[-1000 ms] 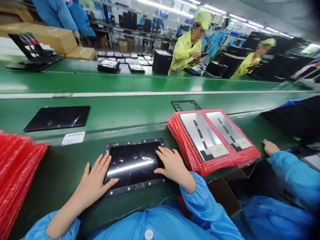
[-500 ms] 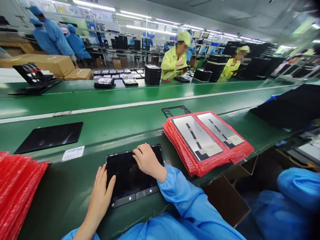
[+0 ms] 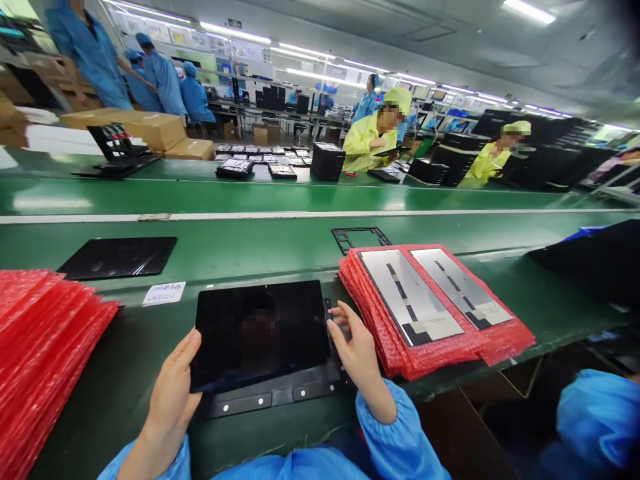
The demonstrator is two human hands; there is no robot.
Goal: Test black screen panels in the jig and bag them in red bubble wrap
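Note:
A black screen panel (image 3: 260, 333) is lifted a little above a black fixture frame (image 3: 280, 393) on the green bench. My left hand (image 3: 173, 393) grips the panel's left edge, fingers curled under it. On the opposite side, my right hand (image 3: 353, 347) holds the right edge with fingers partly spread along it. The frame's lower strip with small white dots shows below the panel.
Red bubble-wrap stacks lie at the left (image 3: 40, 347) and at the right (image 3: 440, 333), the right one topped by two silver panels (image 3: 410, 293). Another black panel (image 3: 117, 257) and an empty frame (image 3: 361, 237) lie on the conveyor (image 3: 250, 193). A co-worker's blue sleeve (image 3: 595, 413) is at the lower right.
Both hands went from lying flat on the panel in the frame to gripping its side edges. The panel now sits raised above the frame. The camera has tilted up slightly.

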